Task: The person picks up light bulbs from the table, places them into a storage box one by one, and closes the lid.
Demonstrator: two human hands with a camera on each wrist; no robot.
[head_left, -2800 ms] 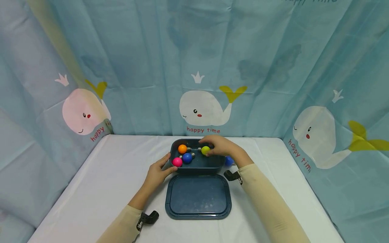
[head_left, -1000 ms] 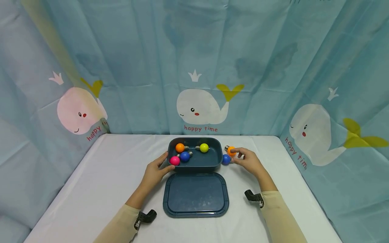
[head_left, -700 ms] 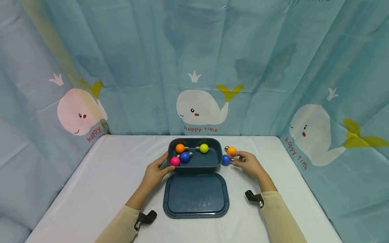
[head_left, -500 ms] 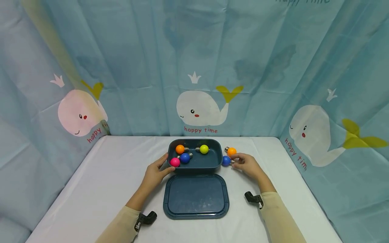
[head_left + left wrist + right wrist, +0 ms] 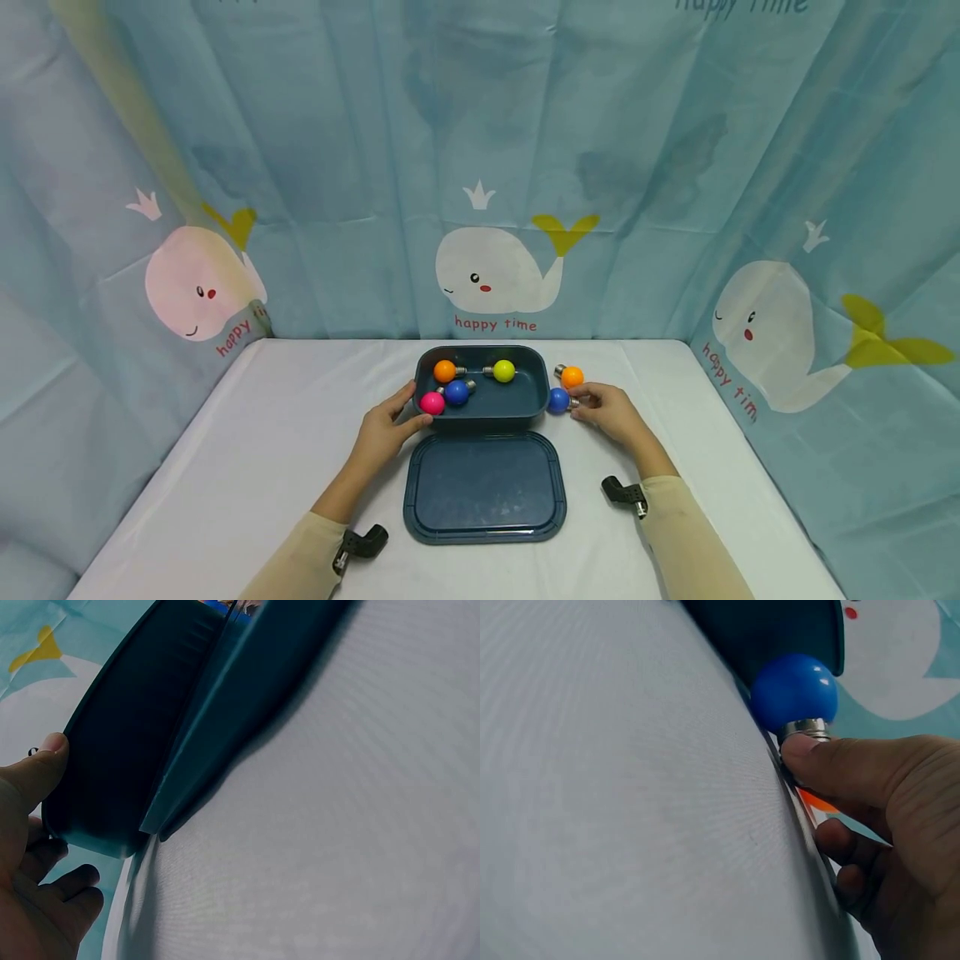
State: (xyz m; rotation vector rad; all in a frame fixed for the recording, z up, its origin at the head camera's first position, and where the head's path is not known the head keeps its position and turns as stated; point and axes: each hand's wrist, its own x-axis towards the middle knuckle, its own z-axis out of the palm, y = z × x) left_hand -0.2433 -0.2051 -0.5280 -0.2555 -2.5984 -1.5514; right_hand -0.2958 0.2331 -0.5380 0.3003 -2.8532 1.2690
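A dark blue lidless box (image 5: pixel 517 403) holds several small coloured light bulbs: an orange bulb (image 5: pixel 444 371), a yellow-green bulb (image 5: pixel 503 371), a blue bulb (image 5: pixel 456 392) and a pink bulb (image 5: pixel 432 403). My left hand (image 5: pixel 381 432) grips the box's left front corner, thumb at the rim in the left wrist view. Just outside the box's right wall lies another blue bulb (image 5: pixel 795 694); my right hand (image 5: pixel 611 408) pinches its metal screw base (image 5: pixel 802 729) between thumb and fingers. Behind that hand lies a second orange bulb (image 5: pixel 572 377), mostly hidden in the right wrist view.
A dark blue lid (image 5: pixel 485 490) lies flat in front of the box, close to its front wall. White cloth (image 5: pixel 247 492) covers the table. A blue curtain (image 5: pixel 345 167) with whale prints stands behind and at both sides.
My right hand has let go of the yellow-green bulb inside the box and moved right, past the outer orange bulb, onto the blue bulb's base. My left hand has stayed at the box corner.
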